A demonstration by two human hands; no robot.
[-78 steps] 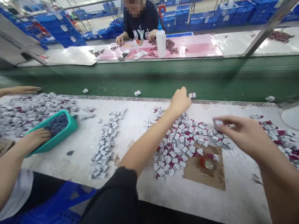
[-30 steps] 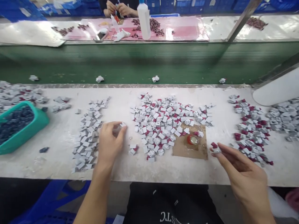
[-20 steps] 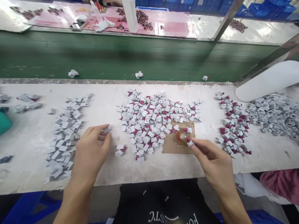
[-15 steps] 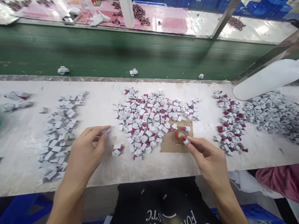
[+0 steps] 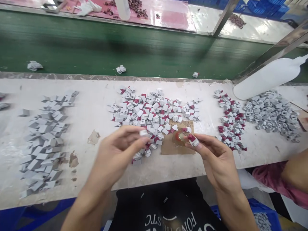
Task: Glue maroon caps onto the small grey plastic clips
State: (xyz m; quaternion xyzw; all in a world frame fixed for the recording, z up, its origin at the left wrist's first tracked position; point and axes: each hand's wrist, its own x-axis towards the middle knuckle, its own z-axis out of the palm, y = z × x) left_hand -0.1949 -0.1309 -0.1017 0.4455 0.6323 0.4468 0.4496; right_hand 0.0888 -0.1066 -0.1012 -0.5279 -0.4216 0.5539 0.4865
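Nearest: black shirt (image 5: 166, 205), lettering upside down, cut by bottom edge. Blue crate (image 5: 273, 218) lower right, also cut off, grey parts inside.

Left hand (image 5: 117, 150): thumb and forefinger pinched on a pale grey piece (image 5: 143, 132); blurred, mostly covered by fingertips, shape unclear. Right hand (image 5: 216, 157): grip closed to the piece's width, holding a grey-and-magenta piece (image 5: 193, 140) over the table (image 5: 137, 178), magenta end toward the left hand. Two pieces near each other, not touching.

Beyond: cardboard (image 5: 172, 149) with a red-rimmed round pot (image 5: 180, 136), partly hidden by right fingertips; contents can't be made out. Central heap (image 5: 149, 110) of grey-and-magenta pieces, near-left side blocked by left hand. Grey row (image 5: 44, 144) left; mixed strip (image 5: 232, 120) and grey heap (image 5: 271, 112) right. Bare limb (image 5: 295, 173) of another person cut by right edge, arm or leg unclear.

Further: white bottle (image 5: 267, 78) tilted; green belt (image 5: 144, 48) with three small clusters (image 5: 121, 69); far pink sheet (image 5: 166, 14), cropped at top.

Vs 0.5 s ago: left hand moved right, off the grey row side, now close to right hand; clusters shifted left in view; the limb is new.
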